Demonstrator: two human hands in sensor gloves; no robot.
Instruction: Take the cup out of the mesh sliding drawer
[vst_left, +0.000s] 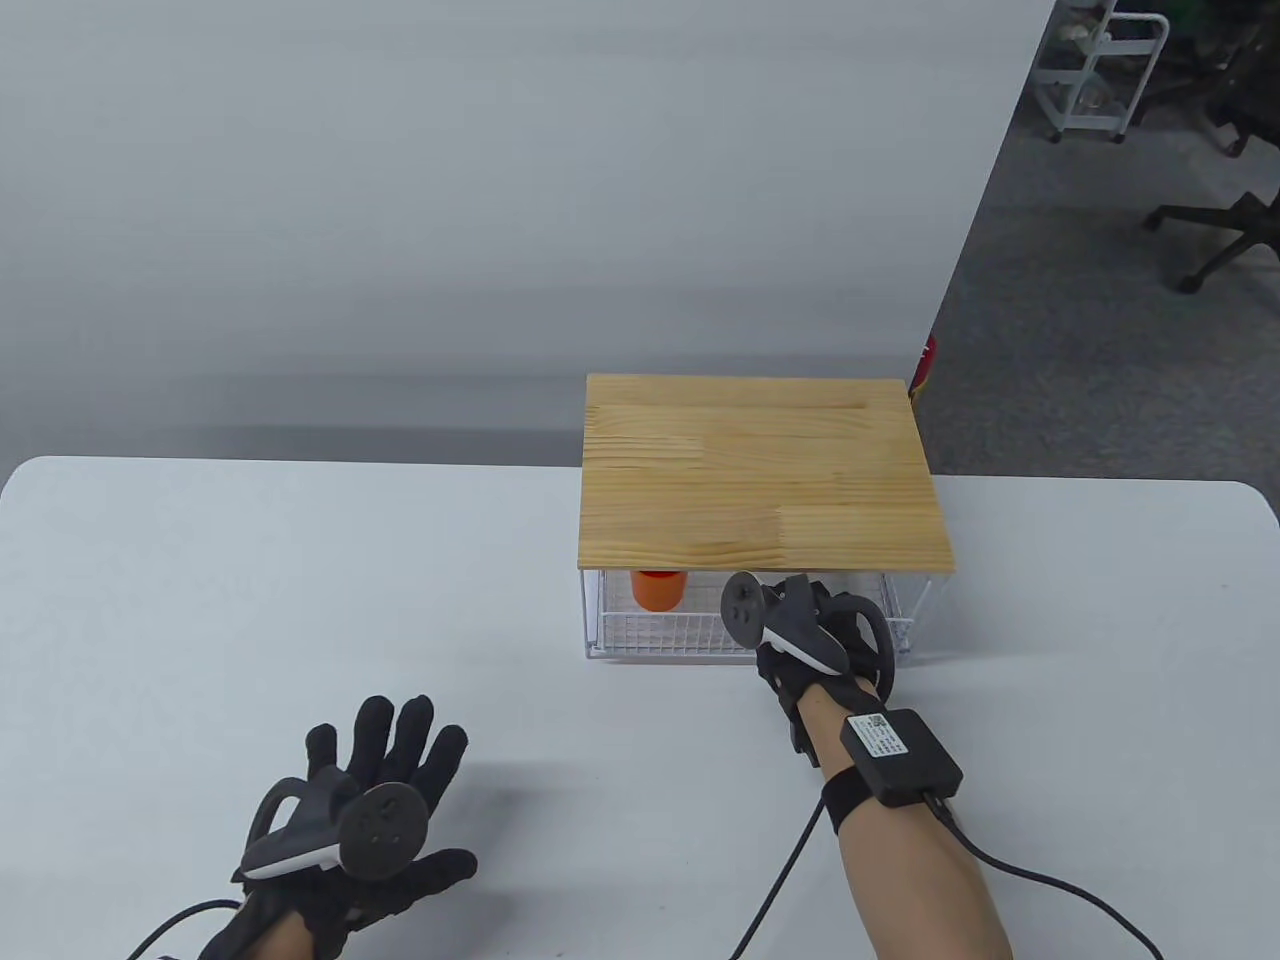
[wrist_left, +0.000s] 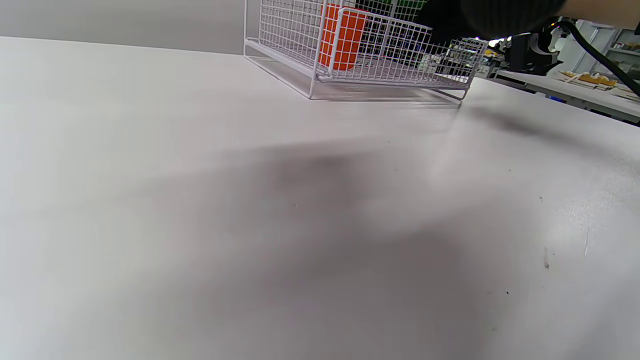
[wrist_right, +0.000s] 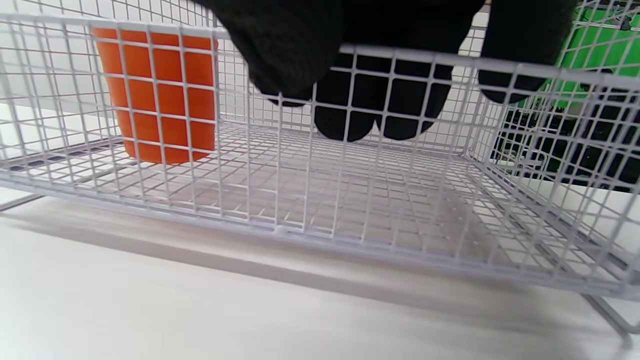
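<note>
The right hand (vst_left: 810, 640) is at the front of the mesh sliding drawer (vst_left: 680, 635), and the right wrist view shows its fingers (wrist_right: 350, 100) hooked over the top wire of the front wall, fingertips hanging down inside the basket while the thumb stays on the outside. That is a curled grip on the drawer's front rim and on nothing else. The drawer juts a little from under the wooden top (vst_left: 760, 470), its front part showing in the table view.

The orange cup (vst_left: 658, 588) stands upright on the mesh floor at the drawer's left end, half tucked under the board's front edge. From the right hand it lies at about ten o'clock, near but apart, with open mesh between it and the fingers. Through the grid in the right wrist view the cup (wrist_right: 157, 95) sits well left of the fingertips, untouched.

The left hand (vst_left: 370, 810) is down at seven o'clock from the drawer, well apart from it, above the white table (vst_left: 300, 600) with fingers spread wide and holding nothing. From it the cup lies at about one o'clock. The left wrist view catches the cup (wrist_left: 342, 37) behind the white wire, far across the tabletop.
</note>
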